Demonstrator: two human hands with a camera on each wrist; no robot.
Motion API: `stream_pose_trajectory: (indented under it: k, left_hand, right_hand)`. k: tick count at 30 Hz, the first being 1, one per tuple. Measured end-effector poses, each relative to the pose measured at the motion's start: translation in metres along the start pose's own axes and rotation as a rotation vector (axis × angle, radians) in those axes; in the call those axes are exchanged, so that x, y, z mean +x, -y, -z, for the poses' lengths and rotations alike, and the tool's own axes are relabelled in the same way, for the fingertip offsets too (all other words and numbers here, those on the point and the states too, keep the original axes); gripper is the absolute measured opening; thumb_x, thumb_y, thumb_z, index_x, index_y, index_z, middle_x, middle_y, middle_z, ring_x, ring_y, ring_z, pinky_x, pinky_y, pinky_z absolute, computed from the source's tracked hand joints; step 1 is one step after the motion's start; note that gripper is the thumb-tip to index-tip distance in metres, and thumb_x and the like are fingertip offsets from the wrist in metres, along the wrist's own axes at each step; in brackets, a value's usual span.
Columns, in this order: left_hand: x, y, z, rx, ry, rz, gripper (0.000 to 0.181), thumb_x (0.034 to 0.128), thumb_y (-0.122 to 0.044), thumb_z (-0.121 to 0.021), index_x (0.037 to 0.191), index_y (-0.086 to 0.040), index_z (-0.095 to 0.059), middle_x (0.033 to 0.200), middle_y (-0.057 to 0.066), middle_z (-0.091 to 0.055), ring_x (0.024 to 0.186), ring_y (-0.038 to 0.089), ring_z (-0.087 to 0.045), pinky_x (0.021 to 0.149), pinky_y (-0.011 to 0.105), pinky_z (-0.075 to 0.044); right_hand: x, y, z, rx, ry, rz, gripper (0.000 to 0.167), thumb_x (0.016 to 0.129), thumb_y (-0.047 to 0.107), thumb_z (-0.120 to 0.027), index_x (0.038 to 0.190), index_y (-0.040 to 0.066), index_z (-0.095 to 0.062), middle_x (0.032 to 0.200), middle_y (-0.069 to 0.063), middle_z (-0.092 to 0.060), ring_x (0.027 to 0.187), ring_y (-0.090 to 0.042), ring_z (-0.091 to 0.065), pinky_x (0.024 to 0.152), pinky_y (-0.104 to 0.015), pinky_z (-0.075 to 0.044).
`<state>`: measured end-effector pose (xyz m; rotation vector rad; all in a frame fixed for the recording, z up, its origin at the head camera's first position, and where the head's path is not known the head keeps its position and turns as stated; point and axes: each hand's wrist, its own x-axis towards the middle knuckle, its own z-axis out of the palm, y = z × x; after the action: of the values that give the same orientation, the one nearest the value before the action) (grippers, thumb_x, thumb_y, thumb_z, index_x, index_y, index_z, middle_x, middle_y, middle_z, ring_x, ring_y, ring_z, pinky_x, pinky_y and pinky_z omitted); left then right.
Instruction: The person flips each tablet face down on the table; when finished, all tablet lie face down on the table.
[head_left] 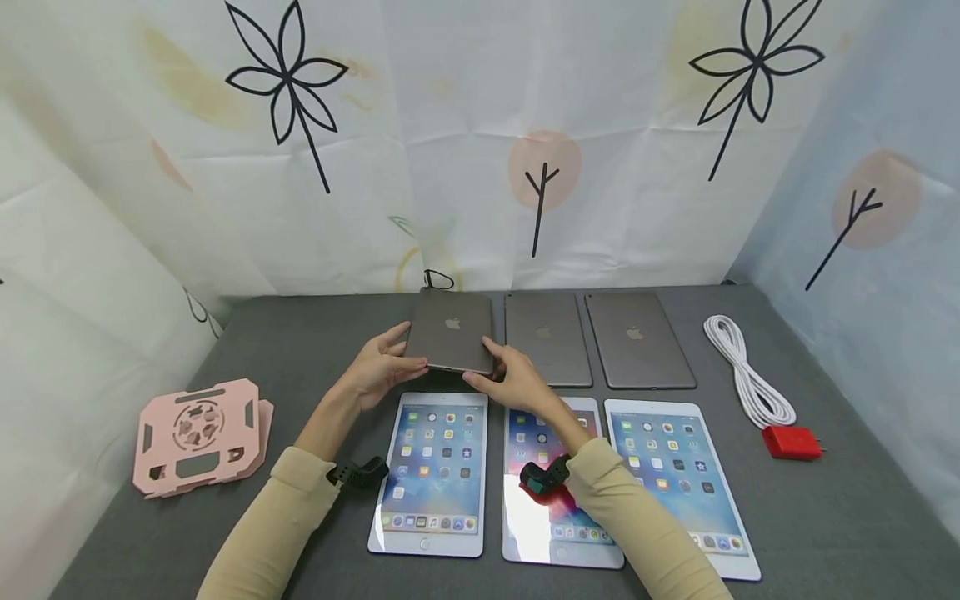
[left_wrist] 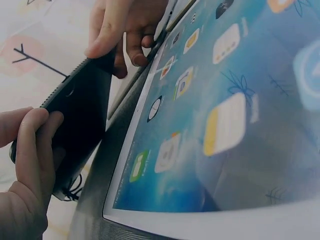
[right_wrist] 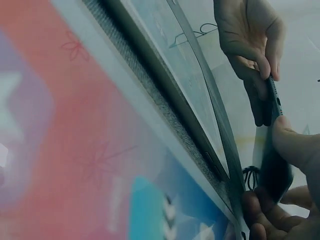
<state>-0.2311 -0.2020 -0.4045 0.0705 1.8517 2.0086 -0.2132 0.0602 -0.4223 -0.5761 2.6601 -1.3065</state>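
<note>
In the head view, a dark grey tablet [head_left: 450, 329], back side up with an apple logo, is tilted with its near edge raised off the table. My left hand [head_left: 375, 368] grips its left edge near the lower corner, and my right hand [head_left: 519, 379] pinches the lower right corner. The left wrist view shows the tablet's dark underside [left_wrist: 82, 110] between both hands. From the right wrist, the same tablet [right_wrist: 276, 155] appears nearly edge-on, thumb and fingers around it. A white-framed tablet [head_left: 431, 475] with its screen lit lies just in front of the hands.
Two more grey tablets [head_left: 547, 337] [head_left: 640, 337] lie face down at the right. Two lit white tablets [head_left: 543, 533] [head_left: 678, 467] lie nearer, one partly under my right forearm. Pink stands [head_left: 198, 437] sit left; a coiled white cable [head_left: 738, 367] and red charger [head_left: 791, 442] lie right.
</note>
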Motion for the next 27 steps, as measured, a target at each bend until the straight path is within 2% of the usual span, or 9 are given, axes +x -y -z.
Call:
stream_pose_trajectory:
  k: [2, 7, 11, 14, 18, 21, 27]
  left_hand:
    - [0.0, 0.002, 0.001, -0.016, 0.004, -0.006, 0.093, 0.0968, 0.012, -0.055, 0.166, -0.011, 0.003, 0.17, 0.029, -0.004, 0.089, 0.003, -0.072, 0.087, 0.019, -0.058]
    - [0.002, 0.005, 0.002, -0.023, 0.012, -0.031, 0.091, 0.0973, 0.012, -0.054, 0.166, -0.011, 0.002, 0.169, 0.029, -0.012, 0.092, 0.003, -0.072, 0.088, 0.019, -0.058]
    - [0.005, 0.009, 0.001, -0.032, 0.009, -0.026, 0.092, 0.0973, 0.01, -0.056, 0.166, -0.014, 0.0, 0.17, 0.028, -0.002, 0.095, 0.005, -0.071, 0.089, 0.02, -0.058]
    - [0.008, 0.011, 0.0, -0.043, 0.015, -0.011, 0.091, 0.0974, 0.011, -0.055, 0.166, -0.014, -0.001, 0.17, 0.027, 0.003, 0.095, 0.005, -0.071, 0.089, 0.019, -0.058]
    - [0.01, 0.013, 0.0, -0.031, 0.028, 0.006, 0.091, 0.0974, 0.012, -0.054, 0.166, -0.013, 0.0, 0.17, 0.027, 0.0, 0.094, 0.005, -0.072, 0.088, 0.019, -0.058]
    - [0.011, 0.013, -0.001, 0.049, 0.019, 0.008, 0.094, 0.0962, 0.008, -0.06, 0.166, -0.013, -0.001, 0.17, 0.027, -0.005, 0.098, 0.008, -0.072, 0.089, 0.021, -0.058]
    - [0.016, 0.014, 0.0, 0.365, -0.01, 0.002, 0.109, 0.0876, -0.009, -0.08, 0.166, -0.01, -0.004, 0.16, 0.027, -0.038, 0.119, 0.029, -0.067, 0.096, 0.035, -0.057]
  right_hand:
    - [0.0, 0.0, 0.0, 0.03, -0.023, -0.012, 0.08, 0.096, 0.028, -0.072, 0.157, -0.005, -0.032, 0.117, -0.022, -0.063, 0.098, -0.027, -0.064, 0.085, -0.038, -0.054]
    - [-0.001, 0.002, 0.001, 0.119, -0.05, -0.07, 0.087, 0.094, 0.028, -0.075, 0.159, -0.003, -0.026, 0.114, -0.019, -0.065, 0.1, -0.025, -0.064, 0.085, -0.037, -0.055]
    - [-0.001, 0.002, 0.003, 0.174, -0.055, -0.122, 0.091, 0.093, 0.029, -0.077, 0.16, -0.001, -0.024, 0.111, -0.019, -0.064, 0.097, -0.023, -0.063, 0.082, -0.034, -0.054]
    - [-0.001, 0.002, 0.004, 0.169, -0.052, -0.15, 0.093, 0.092, 0.029, -0.078, 0.16, -0.004, -0.024, 0.114, -0.018, -0.062, 0.093, -0.019, -0.06, 0.08, -0.03, -0.052]
    - [0.0, 0.001, 0.006, 0.135, -0.041, -0.18, 0.093, 0.091, 0.028, -0.079, 0.158, -0.008, -0.026, 0.112, -0.015, -0.06, 0.082, -0.014, -0.056, 0.073, -0.026, -0.048]
    - [0.002, 0.002, 0.006, 0.096, -0.045, -0.189, 0.09, 0.091, 0.029, -0.079, 0.155, -0.01, -0.031, 0.096, -0.01, -0.057, 0.071, -0.013, -0.049, 0.066, -0.024, -0.043]
    - [0.005, 0.004, 0.005, -0.007, -0.037, -0.199, 0.086, 0.09, 0.032, -0.08, 0.151, -0.012, -0.038, 0.073, 0.0, -0.049, 0.061, -0.01, -0.04, 0.06, -0.022, -0.037]
